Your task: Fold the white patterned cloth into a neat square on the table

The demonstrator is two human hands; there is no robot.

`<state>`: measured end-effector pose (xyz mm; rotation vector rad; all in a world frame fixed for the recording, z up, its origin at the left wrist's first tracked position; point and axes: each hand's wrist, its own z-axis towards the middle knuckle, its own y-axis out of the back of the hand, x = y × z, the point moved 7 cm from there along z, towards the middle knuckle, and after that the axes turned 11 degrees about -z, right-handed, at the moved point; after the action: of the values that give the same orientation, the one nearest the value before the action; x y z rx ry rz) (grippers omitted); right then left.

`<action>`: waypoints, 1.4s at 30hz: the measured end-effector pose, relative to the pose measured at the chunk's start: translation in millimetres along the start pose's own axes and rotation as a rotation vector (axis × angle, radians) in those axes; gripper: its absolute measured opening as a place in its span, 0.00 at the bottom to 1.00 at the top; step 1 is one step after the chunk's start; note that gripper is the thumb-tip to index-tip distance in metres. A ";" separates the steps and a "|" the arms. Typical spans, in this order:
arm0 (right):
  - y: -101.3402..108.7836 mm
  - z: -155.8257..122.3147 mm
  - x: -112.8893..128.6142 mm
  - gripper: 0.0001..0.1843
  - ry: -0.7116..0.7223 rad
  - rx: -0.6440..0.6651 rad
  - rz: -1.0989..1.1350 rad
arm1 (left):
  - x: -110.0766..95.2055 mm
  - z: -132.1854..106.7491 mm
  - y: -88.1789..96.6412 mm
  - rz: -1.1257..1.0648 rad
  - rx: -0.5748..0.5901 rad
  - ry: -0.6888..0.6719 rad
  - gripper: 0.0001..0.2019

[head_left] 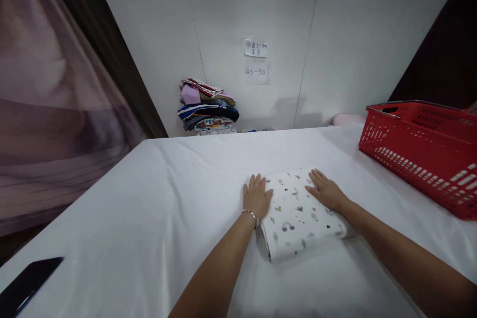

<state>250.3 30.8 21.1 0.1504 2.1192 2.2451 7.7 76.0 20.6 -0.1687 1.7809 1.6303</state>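
A folded white cloth (298, 213) printed with small grey and green motifs lies on the white-covered table (130, 218). My left hand (257, 196) rests at its left edge, fingers stretched out and a bracelet (252, 216) on the wrist. On the cloth's upper right part, my right hand (326, 190) lies flat with its fingers extended. Layers of the fold show along the cloth's left side. Neither hand grips the fabric.
A red plastic basket (421, 159) with a metal handle stands at the right. Behind the table's far edge rises a stack of folded cloths (208, 107). A dark, flat phone-like object (28, 283) lies at the lower left. Handwritten papers (257, 72) are on the wall.
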 end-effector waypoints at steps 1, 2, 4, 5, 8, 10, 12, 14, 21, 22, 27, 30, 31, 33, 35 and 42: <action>-6.9 1.8 -5.8 0.31 -0.004 0.014 0.001 | 0.1 -0.1 0.1 -0.004 0.003 0.004 0.25; -12.0 2.5 -8.9 0.32 0.003 0.021 0.009 | 0.2 -0.2 0.2 -0.007 0.006 0.007 0.25; -16.2 2.6 -10.9 0.33 0.022 0.007 0.036 | 0.5 -0.2 0.4 -0.013 0.009 0.012 0.25; -16.6 2.7 -11.0 0.33 0.035 0.003 0.064 | 0.6 -0.2 0.6 -0.015 0.011 0.012 0.25; -11.7 4.7 -18.4 0.32 0.013 -0.004 0.231 | 0.3 0.0 1.8 -0.028 0.012 0.005 0.25; -6.1 6.9 -32.6 0.30 -0.092 -0.013 0.369 | -0.1 0.7 2.8 -0.056 0.019 0.002 0.25; -1.8 8.8 -48.3 0.32 -0.226 0.000 0.459 | 0.3 2.6 5.7 -0.099 0.006 0.009 0.25; 1.0 11.6 -57.8 0.35 -0.315 0.052 0.483 | 4.1 6.4 12.2 -0.137 -0.046 0.058 0.26; 4.4 30.0 -66.4 0.43 -0.470 0.214 0.559 | 29.0 31.7 32.5 -0.203 0.017 0.350 0.38; 4.3 32.1 -66.4 0.43 -0.481 0.242 0.592 | 30.7 35.9 32.8 -0.203 0.076 0.370 0.37; 1.9 36.3 -49.7 0.29 -0.428 0.484 0.978 | 32.2 53.8 34.0 -0.180 0.262 0.367 0.34; 1.7 38.9 -34.7 0.22 -0.324 0.570 1.183 | 29.9 60.5 34.2 -0.160 0.313 0.349 0.33; 1.5 40.6 -33.6 0.24 -0.321 0.550 1.223 | 28.2 61.9 34.0 -0.152 0.333 0.343 0.33; 2.5 44.1 -34.9 0.32 -0.339 0.469 1.275 | 22.4 63.6 32.8 -0.124 0.398 0.316 0.33; 8.9 45.2 -36.2 0.41 -0.334 0.392 1.297 | 14.6 64.3 31.1 -0.094 0.472 0.276 0.35; 92.1 17.8 -15.4 0.47 0.040 0.167 1.113 | -5.7 66.5 28.9 -0.044 0.619 0.184 0.40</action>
<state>270.3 41.5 113.4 1.6553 2.5893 2.4301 23.4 140.5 50.5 -0.0697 2.3162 0.9912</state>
